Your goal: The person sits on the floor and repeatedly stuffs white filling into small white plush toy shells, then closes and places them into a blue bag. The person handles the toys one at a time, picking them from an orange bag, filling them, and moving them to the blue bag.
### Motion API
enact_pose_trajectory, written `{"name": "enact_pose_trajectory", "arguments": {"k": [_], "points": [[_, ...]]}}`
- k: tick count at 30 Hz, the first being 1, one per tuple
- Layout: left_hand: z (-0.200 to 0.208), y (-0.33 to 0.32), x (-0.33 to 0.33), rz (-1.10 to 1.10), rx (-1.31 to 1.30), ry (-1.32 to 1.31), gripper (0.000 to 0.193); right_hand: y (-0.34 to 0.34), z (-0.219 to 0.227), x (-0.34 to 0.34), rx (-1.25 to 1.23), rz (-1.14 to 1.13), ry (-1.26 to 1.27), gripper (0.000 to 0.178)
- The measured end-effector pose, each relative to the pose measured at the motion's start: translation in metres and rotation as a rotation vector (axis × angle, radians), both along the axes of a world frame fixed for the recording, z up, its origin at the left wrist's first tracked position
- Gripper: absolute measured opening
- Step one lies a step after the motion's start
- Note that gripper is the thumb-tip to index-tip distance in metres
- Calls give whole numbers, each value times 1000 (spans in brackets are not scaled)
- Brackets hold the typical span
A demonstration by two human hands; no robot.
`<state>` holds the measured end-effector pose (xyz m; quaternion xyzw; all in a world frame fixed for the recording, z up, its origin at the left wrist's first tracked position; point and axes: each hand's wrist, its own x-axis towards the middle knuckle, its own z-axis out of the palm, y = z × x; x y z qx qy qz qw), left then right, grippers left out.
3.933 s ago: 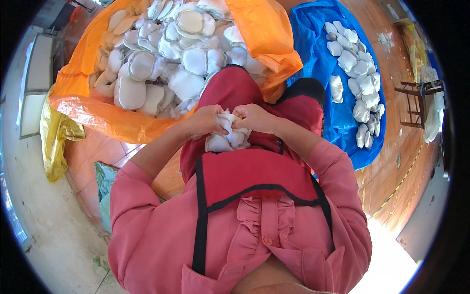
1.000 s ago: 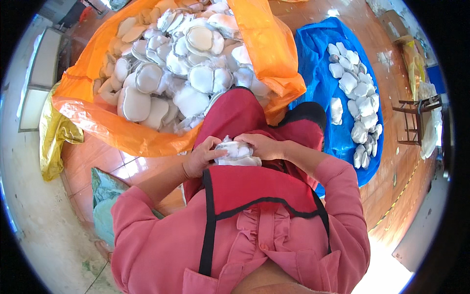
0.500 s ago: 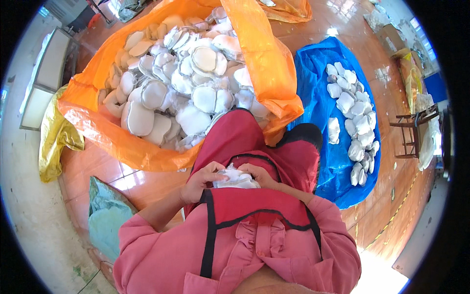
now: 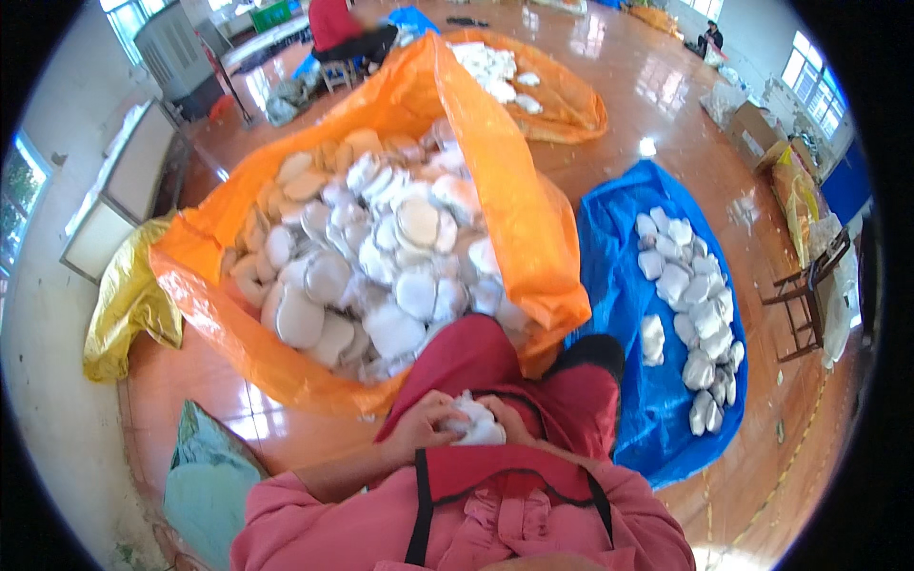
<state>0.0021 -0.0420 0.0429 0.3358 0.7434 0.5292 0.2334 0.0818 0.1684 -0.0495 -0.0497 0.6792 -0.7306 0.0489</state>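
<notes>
Head view: a yellow sack hung crumpled at far left; a green bag lay nearer. An orange sack stood wide open, heaped with pale rounded pads. Near centre, the left hand pinched the left side of a white padded piece over the wearer's red lap; the right hand, fingers bent, gripped its right side. Right: white bundles on a blue sheet, then a dark wooden chair.
</notes>
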Motion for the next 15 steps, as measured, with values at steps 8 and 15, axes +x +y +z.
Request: {"name": "enact_pose_trajectory", "arguments": {"k": [8, 15], "points": [[-2, 19, -6, 15, -36, 84, 28, -4, 32, -11, 89, -111, 24, 17], [-15, 25, -6, 100, -22, 194, 29, -7, -6, -15, 41, -110, 87, 21]]}}
